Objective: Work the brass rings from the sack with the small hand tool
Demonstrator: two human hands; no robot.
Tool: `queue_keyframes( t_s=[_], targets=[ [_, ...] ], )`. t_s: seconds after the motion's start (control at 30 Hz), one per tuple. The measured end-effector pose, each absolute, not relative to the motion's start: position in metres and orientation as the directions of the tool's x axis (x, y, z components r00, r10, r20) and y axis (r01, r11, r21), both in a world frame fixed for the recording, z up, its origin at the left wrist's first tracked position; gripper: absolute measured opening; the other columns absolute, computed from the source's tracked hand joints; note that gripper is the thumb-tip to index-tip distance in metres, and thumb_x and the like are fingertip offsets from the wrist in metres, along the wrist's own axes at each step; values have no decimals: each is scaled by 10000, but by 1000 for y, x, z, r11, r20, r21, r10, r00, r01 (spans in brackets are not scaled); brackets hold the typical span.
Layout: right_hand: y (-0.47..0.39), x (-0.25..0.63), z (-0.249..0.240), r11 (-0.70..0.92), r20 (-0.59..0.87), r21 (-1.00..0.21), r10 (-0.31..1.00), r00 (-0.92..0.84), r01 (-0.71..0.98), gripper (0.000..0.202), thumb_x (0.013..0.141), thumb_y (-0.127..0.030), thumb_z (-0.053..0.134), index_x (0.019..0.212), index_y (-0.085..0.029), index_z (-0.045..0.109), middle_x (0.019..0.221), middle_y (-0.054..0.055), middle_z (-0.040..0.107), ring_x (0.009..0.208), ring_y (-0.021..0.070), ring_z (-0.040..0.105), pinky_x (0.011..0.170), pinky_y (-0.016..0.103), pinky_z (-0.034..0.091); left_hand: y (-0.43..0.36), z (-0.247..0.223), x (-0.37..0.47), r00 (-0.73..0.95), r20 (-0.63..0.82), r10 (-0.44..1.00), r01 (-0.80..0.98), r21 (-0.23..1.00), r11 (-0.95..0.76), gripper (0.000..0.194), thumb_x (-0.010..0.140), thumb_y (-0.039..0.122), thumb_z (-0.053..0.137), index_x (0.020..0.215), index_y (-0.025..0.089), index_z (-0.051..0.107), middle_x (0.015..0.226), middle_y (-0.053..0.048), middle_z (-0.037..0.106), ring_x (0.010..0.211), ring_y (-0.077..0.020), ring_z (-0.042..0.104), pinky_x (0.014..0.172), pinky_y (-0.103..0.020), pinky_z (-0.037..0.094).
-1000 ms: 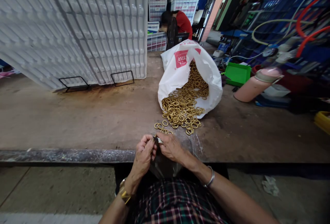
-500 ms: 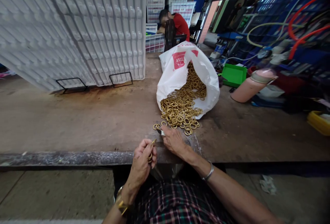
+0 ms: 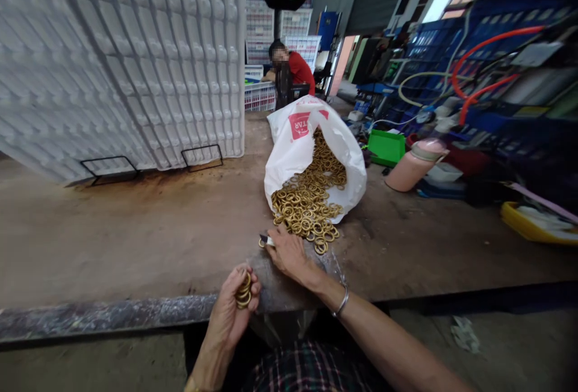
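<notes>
Several brass-coloured rings [image 3: 244,293] lie in my left hand [image 3: 232,304], its fingers curled round them near the table's front edge. My right hand [image 3: 289,253] grips a small tool [image 3: 267,239] with a dark tip and a pale body. The tip is over a single ring on the table, beside the ring pile. A heap of rings [image 3: 304,205] spills toward me out of the mouth of a white plastic bag [image 3: 356,169] with red print. The fingertips of my right hand are at the near left edge of that heap.
Large white ribbed panels [image 3: 180,67] stand in black wire stands on the left of the brown table [image 3: 135,247]. To the right are a green tray [image 3: 386,147], a pink bottle [image 3: 413,166] and a yellow tray [image 3: 537,223]. Behind, a person in red [image 3: 300,71] leans forward near stacked crates.
The camera view has shifted, so the scene sits lower and further left. My left hand has turned and opened somewhat, showing the rings. My right hand stays by the heap with the tool.
</notes>
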State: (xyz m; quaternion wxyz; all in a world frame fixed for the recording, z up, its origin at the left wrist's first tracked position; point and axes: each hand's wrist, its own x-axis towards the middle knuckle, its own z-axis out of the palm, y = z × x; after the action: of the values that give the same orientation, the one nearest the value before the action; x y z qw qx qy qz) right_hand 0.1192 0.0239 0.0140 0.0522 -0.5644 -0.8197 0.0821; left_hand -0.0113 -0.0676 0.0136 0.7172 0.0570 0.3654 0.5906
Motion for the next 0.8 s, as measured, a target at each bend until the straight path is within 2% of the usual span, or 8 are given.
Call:
queue_keyframes(
  t_s=[0.13,0.27,0.37,0.5,0.67,0.8],
  targets=[
    [23,119,17,382,15,-192,922,-386,904,218,834,-209,410,994,-209,558,1023,69,557,793,200,590,625,295,404,-65,7,-13,22,-541,841,-846,438,303,260,578,197,772,752,134,588,717,-27,599,576,-91,538,408,-147,368],
    [26,120,22,379,5,-213,922,-387,901,251,788,-121,410,944,-204,587,975,54,596,792,196,591,621,286,394,-61,6,-13,6,-590,807,-817,463,345,233,580,139,747,768,146,611,749,-34,620,616,-110,569,486,-177,437],
    [29,124,27,360,13,-254,929,-370,898,265,768,-112,421,954,-210,583,1012,55,587,794,187,582,629,281,382,-57,7,-13,32,-561,827,-781,503,371,303,532,164,784,787,154,620,723,-15,600,595,-97,551,473,-166,412],
    [30,129,30,386,81,-366,920,-384,847,289,724,-93,440,966,-191,564,1012,59,575,827,175,556,652,266,360,-48,2,-13,11,-526,851,-765,543,345,373,473,259,826,743,151,591,636,18,533,507,-66,480,388,-143,311],
    [24,131,27,491,156,-539,857,-492,685,281,715,-83,426,927,-202,567,834,14,624,769,147,543,646,235,332,-35,-10,-11,-89,-524,847,-678,655,335,488,429,455,814,626,170,470,487,66,434,360,-41,364,327,-146,229],
    [13,131,24,521,196,-602,831,-521,605,286,688,-93,435,900,-222,577,831,6,641,752,157,549,639,243,332,-34,-16,-6,-221,-467,857,-474,819,324,562,460,605,737,798,209,526,462,73,461,328,-60,371,320,-157,237]
  ],
)
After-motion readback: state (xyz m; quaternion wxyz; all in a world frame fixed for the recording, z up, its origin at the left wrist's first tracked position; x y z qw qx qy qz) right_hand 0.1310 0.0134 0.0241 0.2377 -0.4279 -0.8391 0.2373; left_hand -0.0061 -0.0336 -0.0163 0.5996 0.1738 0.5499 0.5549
